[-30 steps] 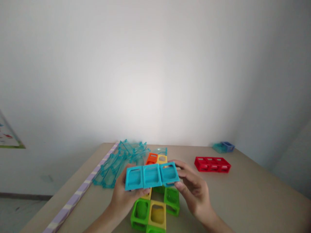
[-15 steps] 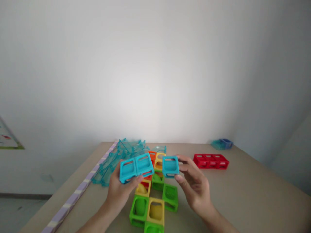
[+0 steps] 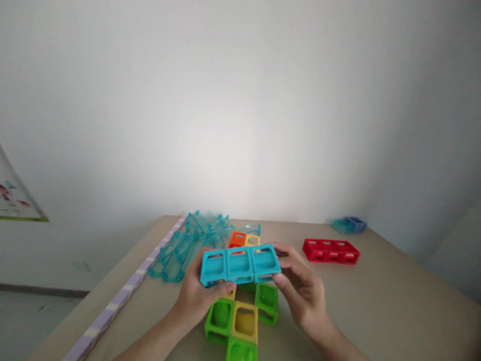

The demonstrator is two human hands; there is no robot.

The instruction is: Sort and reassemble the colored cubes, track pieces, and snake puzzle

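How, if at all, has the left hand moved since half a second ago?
Yes: the left hand moved rightward, nearer the red block row, so its turquoise pair now meets the single block in the right hand.

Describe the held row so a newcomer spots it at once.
Start at the beige table, then look above it, between left hand and right hand. They hold the blue row, three cubes side by side. Unlike the red row on the table, it is light blue and held.
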